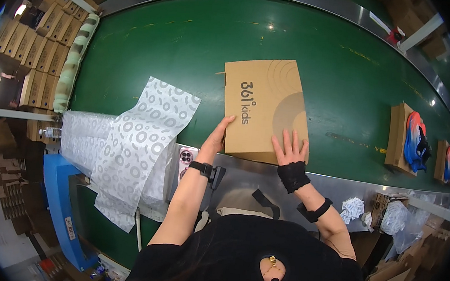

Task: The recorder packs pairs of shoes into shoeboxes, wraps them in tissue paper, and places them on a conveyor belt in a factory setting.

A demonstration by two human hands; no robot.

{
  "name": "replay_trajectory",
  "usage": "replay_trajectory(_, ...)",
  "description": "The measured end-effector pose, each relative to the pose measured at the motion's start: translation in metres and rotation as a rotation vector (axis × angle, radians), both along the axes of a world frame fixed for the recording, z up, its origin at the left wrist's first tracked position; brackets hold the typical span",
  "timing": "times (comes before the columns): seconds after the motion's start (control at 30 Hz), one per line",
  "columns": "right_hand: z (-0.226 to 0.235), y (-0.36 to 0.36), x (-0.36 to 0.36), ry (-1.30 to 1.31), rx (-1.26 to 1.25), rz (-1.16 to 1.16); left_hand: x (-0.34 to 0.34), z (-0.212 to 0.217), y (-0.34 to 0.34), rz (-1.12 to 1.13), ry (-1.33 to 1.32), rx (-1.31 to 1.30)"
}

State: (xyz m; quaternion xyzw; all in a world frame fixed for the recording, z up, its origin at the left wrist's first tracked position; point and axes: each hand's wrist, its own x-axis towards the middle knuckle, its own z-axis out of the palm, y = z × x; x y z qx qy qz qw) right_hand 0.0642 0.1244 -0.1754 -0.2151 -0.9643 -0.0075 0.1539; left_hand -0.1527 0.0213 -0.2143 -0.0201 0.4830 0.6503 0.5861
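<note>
A brown cardboard shoebox [264, 98] with its lid down lies on the green conveyor belt [158, 42], its near end by the metal edge. My left hand [218, 135] grips the box's near left side; some of its fingers are hidden by the box. On the lid's near right corner rests my right hand [292, 149], fingers spread and flat. To the left, white wrapping paper [154, 117] printed with grey rings is draped over the belt's edge. Close to my left forearm lies a pink phone [186, 158].
Two open boxes [397, 136] with bright orange and blue shoes [419, 142] stand at the right. Stacked shoeboxes [33, 49] fill the shelves at far left. A blue frame [57, 195] stands near left. Small white packets [352, 209] are heaped on the metal ledge.
</note>
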Motion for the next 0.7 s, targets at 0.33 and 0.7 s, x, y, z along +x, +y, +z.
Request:
replay_trajectory(0.33, 0.06, -0.061, -0.015, 0.257, -0.059, 0.295, 0.009, 0.068, -0.199, 0.431, 0.271, 0.126)
replay_trajectory(0.7, 0.025, -0.127, -0.038, 0.008, -0.675, 0.4, 0.07, 0.094, -0.5, 1.826, 0.323, 0.187)
